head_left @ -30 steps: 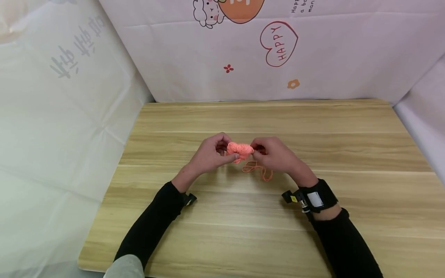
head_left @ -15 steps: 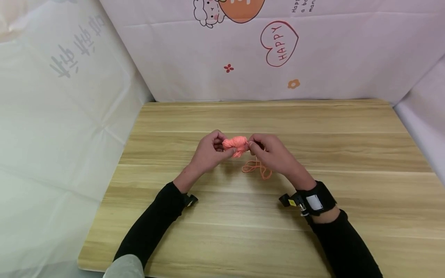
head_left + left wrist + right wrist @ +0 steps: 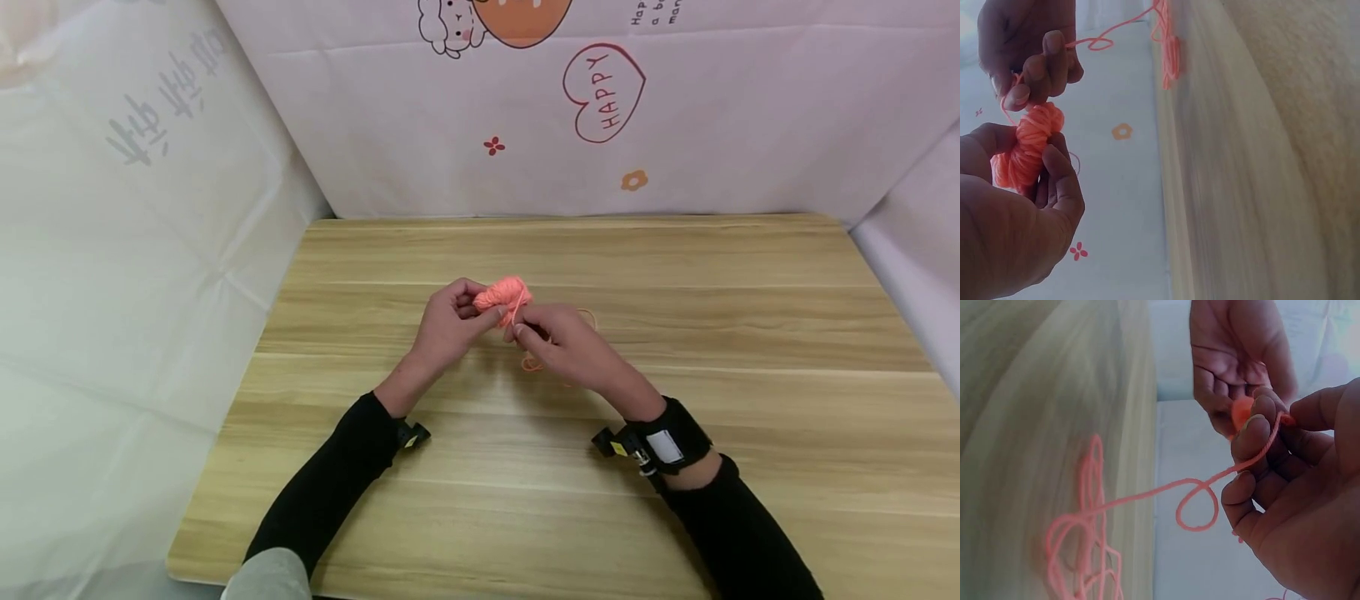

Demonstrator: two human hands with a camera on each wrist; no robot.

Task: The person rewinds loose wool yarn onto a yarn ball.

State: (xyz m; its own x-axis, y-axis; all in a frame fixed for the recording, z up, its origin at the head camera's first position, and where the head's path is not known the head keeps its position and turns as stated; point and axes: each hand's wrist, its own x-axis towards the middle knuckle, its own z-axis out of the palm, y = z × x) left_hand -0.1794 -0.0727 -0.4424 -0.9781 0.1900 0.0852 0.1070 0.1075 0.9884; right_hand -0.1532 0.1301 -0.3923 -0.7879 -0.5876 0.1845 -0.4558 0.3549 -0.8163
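Observation:
A small bundle of coral yarn (image 3: 504,293) is held above the table by my left hand (image 3: 450,325), thumb on the near side and fingers behind. In the left wrist view the wound yarn (image 3: 1030,144) sits between that thumb and the fingers. Close against its right side, my right hand (image 3: 566,346) pinches a strand running off the bundle. From the right hand the strand (image 3: 1197,484) trails with one loop down to loose yarn (image 3: 1088,531) on the tabletop. In the head view the right hand hides part of that loose yarn.
The wooden table (image 3: 480,483) has its far edge against a white printed sheet (image 3: 375,125). Another white sheet (image 3: 135,333) hangs at the left. A wrist camera (image 3: 412,435) sits at the left wrist, and another camera (image 3: 611,442) at the right.
Both hands have shifted slightly away from me and leftward with the bundle. My right hand first drew in to the bundle's right side, then swung to its near side, carrying the strand across it.

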